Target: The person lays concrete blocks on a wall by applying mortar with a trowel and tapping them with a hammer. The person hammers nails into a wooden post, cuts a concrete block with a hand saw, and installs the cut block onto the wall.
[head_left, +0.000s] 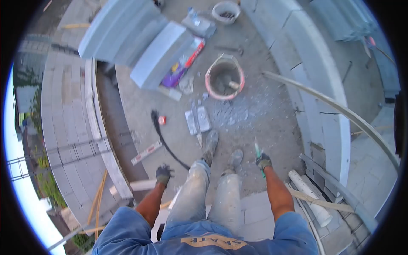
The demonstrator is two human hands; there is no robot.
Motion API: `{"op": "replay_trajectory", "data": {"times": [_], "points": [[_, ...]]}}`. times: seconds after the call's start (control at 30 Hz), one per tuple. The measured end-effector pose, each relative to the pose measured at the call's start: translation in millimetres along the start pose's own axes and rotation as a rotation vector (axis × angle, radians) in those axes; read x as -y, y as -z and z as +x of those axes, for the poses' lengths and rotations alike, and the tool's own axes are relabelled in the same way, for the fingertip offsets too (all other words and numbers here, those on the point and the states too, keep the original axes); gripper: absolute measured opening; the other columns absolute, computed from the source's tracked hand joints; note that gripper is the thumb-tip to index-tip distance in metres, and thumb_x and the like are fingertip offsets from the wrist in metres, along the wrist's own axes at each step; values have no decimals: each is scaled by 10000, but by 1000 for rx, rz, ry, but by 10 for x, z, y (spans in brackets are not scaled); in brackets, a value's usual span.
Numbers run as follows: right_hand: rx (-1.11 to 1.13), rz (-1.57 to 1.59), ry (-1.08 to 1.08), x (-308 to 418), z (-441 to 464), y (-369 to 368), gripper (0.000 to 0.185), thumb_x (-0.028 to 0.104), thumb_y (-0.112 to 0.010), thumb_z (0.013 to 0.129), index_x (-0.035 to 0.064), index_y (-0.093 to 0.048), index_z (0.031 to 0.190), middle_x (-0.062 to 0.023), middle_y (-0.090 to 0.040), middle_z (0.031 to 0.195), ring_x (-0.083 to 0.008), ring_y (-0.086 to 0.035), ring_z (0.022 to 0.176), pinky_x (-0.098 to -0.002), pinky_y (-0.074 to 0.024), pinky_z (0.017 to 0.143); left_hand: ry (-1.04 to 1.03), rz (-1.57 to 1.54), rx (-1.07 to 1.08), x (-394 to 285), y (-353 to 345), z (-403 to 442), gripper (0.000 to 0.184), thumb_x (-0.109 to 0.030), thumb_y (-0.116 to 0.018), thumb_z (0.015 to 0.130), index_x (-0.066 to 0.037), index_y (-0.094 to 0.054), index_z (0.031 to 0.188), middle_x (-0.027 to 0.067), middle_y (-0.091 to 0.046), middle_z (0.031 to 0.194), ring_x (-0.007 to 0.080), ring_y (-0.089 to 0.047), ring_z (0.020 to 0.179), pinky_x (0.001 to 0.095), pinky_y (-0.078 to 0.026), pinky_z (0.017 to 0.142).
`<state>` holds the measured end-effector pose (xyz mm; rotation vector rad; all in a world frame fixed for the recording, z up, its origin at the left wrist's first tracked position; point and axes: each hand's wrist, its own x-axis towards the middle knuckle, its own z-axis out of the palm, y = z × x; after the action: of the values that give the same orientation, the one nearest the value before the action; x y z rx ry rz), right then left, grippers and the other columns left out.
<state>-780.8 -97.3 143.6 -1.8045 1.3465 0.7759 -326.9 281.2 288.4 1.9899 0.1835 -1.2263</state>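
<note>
Right hand: gloved, nearer the person than the bucket [208, 84] and to its right; the right hand [264, 161] has its fingers closed around a green-handled tool [257, 150].
Green-handled tool: in that grip, nearer the person than the bucket and to its right, one end pointing away from the body; its exact kind is too small to tell.
Left hand: also gloved, nearer the person than the bucket and to its left; the left hand [163, 174] has its fingers loosely spread, near the black cable [162, 139].
Bucket: upright on the floor, a pale object inside.
Block piece: the grey block piece [205, 119] lies between the bucket and the boots, a slim tool [195, 117] across it.
Small box: the red box [162, 120] is left of the bucket and nearer the person, beside the cable.
Level: the spirit level [146, 153] lies farther left of the bucket, toward the left hand.
Bag: the purple bag [172, 78] is left of the bucket, partly hidden by a long block [159, 53].
Tub: the white tub [215, 16] stands beyond the bucket.
</note>
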Motion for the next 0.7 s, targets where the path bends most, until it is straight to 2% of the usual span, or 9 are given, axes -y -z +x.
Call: {"op": "replay_trajectory", "data": {"times": [0.2, 0.23, 0.27, 0.33, 0.37, 0.4, 0.43, 0.57, 0.7], "points": [[-275, -162, 120, -420, 802, -327, 352, 199, -570, 898, 69, -565, 1225, -182, -644, 1063, -334, -668, 881, -457, -550, 728, 13, -112, -178, 470, -289, 450, 422, -198, -336, 1024, 11, -366, 1390, 231, -454, 1414, 245, -711, 809, 325, -589, 509], [-276, -211, -111, -559, 917, -389, 324, 177, -551, 904, 72, -574, 1209, -163, -646, 1022, -323, -662, 889, -458, -548, 736, 39, 49, -192, 327, -375, 288, 456, -169, -353, 1017, 14, -326, 1434, 227, -402, 1463, 279, -639, 1089, 374, -602, 745], [-283, -259, -337, -585, 1011, -460, 298, 154, -533, 910, 75, -584, 1194, -144, -649, 980, -311, -655, 897, -459, -545, 744, -17, 126, -211, 768, -244, 278, 515, -246, -376, 1025, -12, -270, 1471, 209, -401, 1472, 295, -621, 1115, 388, -546, 861], [-331, -522, -192, -292, 1135, -907, 298, 175, -555, 890, 86, -592, 1172, -130, -650, 978, -314, -646, 911, -463, -541, 741, -122, 185, -116, 1997, 18, 29, 607, -414, -320, 1034, -119, -153, 1538, 126, -282, 1550, 286, -459, 1275, 432, -335, 1067], [-398, -747, -55, -72, 1277, -1146, 298, 196, -577, 871, 97, -600, 1151, -116, -652, 975, -316, -637, 925, -467, -537, 738, 9, -86, -75, 1744, -128, 13, 625, -480, -244, 1031, -164, -114, 1553, 72, -202, 1590, 272, -393, 1341, 438, -271, 1107], [-198, -365, 79, 198, 1514, -1323, 307, 274, -620, 816, 104, -622, 1071, -129, -646, 963, -328, -635, 892, -470, -529, 722, 147, -355, -72, 1396, -303, -8, 645, -545, -169, 1028, -209, -74, 1569, 19, -122, 1631, 258, -326, 1406, 444, -208, 1147], [-386, -361, 242, 565, 1686, -1681, 308, 343, -639, 777, 104, -635, 970, -153, -645, 951, -325, -634, 885, -457, -514, 741, 158, -351, -66, 1264, -448, 35, 631, -454, -216, 1017, -158, -83, 1557, 64, -159, 1609, 270, -323, 1409, 433, -219, 1149], [-174, 49, 449, 2501, 2216, -2540, 573, 520, -671, 745, 55, -634, 1078, -195, -653, 1033, -393, -615, 946, -489, -480, 862, -1, 386, -115, 512, -1136, 65, 625, -88, -408, 972, 44, -116, 1509, 244, -308, 1522, 321, -309, 1420, 388, -265, 1158], [-255, -43, 39, 3728, 2610, -3424, 723, 635, -665, 739, 45, -622, 1154, -162, -649, 1140, -362, -623, 1035, -477, -467, 915, -180, 700, -246, 94, -1040, 209, 791, -275, -590, 907, 129, -191, 1458, 315, -445, 1390, 406, -442, 1297, 413, -314, 1101]]}}
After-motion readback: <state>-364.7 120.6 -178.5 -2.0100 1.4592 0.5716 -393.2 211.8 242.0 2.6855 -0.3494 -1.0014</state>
